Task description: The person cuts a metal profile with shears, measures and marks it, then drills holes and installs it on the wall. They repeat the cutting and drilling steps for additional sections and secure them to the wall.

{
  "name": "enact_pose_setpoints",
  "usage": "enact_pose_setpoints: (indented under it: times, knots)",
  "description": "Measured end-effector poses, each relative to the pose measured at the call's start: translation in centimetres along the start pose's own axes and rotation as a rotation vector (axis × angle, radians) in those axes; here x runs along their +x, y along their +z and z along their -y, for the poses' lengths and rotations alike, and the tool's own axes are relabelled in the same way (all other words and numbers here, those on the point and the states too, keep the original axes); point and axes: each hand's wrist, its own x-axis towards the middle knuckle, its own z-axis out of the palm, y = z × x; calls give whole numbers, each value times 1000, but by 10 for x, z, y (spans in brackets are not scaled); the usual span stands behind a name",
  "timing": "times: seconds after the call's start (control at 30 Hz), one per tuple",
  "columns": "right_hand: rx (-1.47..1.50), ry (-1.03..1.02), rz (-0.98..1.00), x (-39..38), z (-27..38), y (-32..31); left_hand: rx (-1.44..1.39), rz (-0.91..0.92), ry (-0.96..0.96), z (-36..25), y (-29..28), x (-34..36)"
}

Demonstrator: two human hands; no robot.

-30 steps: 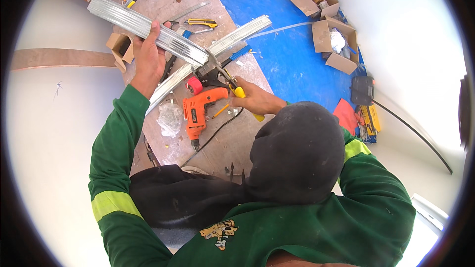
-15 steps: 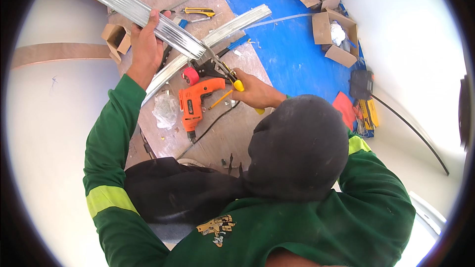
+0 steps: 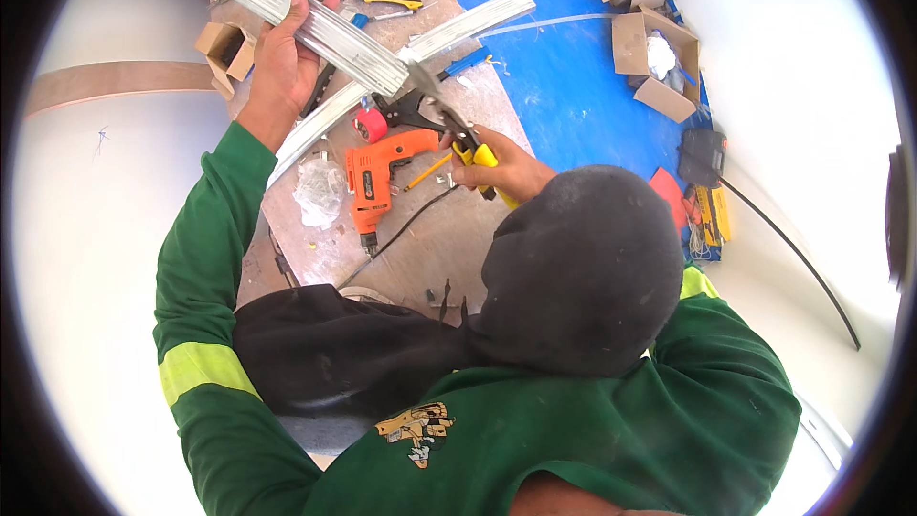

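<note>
My left hand (image 3: 285, 62) is closed around a ribbed, silvery metal profile (image 3: 334, 38), raised and slanting down to the right. In my right hand (image 3: 506, 172) are tin snips (image 3: 458, 129) with yellow handles, their blades close to the profile's lower right end. Whether the blades touch the metal I cannot tell. Below lies a longer metal profile (image 3: 458, 31), crossing the board diagonally. An orange drill (image 3: 384, 172) rests nearer to me, beside a pink tape roll (image 3: 370, 124) and a black tool partly hidden behind the snips.
The work board (image 3: 411, 253) also carries a yellow utility knife (image 3: 394, 0), a pencil (image 3: 428, 172) and a crumpled plastic bag (image 3: 319, 193). Blue sheeting (image 3: 564, 86) covers the floor at right, with open cardboard boxes (image 3: 657, 62) along the wall. My dark-clad knee (image 3: 583, 268) is bent in front.
The tin snips have pulled back slightly from the profile's end and turned, their handles spread wider. My left hand still holds the profile, and the view has shifted a little.
</note>
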Motion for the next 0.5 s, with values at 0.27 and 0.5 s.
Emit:
enact_pose_setpoints:
  times: [0.27,0.5]
  knots:
    - [100,-248,-285,47,35,-20,132,110,57,4,19,-12]
    - [-307,-312,-420,75,56,-1,357,72,274,24,44,-45]
